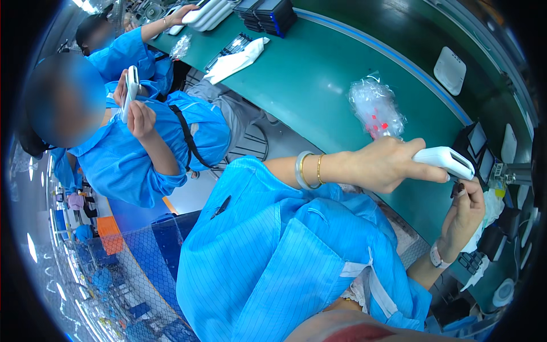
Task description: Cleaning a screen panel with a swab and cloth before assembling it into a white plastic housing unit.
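A white rounded plastic device [441, 160] is gripped between the thumb and fingers of my left hand [390, 164], the one with bangles at its wrist. Just below the device's near end is my right hand [464, 214], with a light watch band on the wrist. Its fingertips are bent together and touch or nearly touch the device's lower edge. Something small and dark shows at those fingertips, too small to name. Behind my left hand, a clear plastic bag [377, 108] with red bits lies on the green bench [319, 80].
To the left, a seated co-worker [142, 131] in blue holds a similar white device [130, 94]. Further back, another person reaches toward stacked white devices [208, 14]. Dark trays [265, 16] and a white cloth [236, 61] lie on the bench. A white panel [450, 70] is at the back right.
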A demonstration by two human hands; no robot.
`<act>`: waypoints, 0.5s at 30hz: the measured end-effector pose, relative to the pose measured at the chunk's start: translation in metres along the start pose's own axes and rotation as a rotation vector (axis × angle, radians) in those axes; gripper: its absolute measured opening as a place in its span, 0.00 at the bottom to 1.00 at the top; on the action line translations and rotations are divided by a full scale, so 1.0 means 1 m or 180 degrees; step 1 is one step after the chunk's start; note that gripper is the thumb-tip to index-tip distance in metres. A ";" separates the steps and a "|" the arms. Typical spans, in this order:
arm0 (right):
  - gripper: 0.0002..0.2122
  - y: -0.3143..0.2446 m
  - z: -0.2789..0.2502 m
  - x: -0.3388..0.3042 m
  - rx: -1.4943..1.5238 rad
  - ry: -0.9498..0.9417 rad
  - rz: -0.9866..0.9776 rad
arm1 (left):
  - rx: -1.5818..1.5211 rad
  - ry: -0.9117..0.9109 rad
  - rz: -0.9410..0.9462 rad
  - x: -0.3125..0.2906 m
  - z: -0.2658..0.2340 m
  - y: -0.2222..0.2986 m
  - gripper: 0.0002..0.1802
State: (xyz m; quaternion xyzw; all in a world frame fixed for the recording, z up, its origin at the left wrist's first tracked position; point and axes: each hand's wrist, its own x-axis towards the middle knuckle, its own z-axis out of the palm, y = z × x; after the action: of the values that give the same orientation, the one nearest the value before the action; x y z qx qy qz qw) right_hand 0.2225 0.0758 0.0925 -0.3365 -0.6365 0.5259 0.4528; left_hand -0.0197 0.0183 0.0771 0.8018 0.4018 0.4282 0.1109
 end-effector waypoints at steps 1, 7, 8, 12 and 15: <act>0.04 0.002 0.006 -0.001 0.0029 -0.0027 -0.0006 | -0.0265 -0.0141 -0.0239 -0.001 0.000 0.001 0.36; 0.11 -0.001 0.032 0.009 -0.3346 0.0735 -0.2916 | -0.2062 -0.0345 -0.0739 0.007 -0.001 0.007 0.41; 0.14 -0.005 0.030 0.011 -0.3360 0.0484 -0.3098 | -0.2114 -0.0378 -0.0873 0.006 -0.006 0.010 0.42; 0.14 0.001 0.014 0.016 -0.3304 0.0000 -0.3229 | -0.2469 -0.0435 -0.1210 0.009 -0.001 0.008 0.42; 0.13 0.002 0.016 0.015 -0.2975 -0.0037 -0.2903 | -0.2244 -0.0281 -0.1149 0.010 0.004 0.009 0.43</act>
State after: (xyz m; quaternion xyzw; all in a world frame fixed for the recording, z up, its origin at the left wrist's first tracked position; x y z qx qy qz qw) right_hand 0.2018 0.0843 0.0931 -0.1913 -0.8795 -0.0493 0.4330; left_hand -0.0084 0.0207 0.0859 0.6488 0.3595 0.4786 0.4699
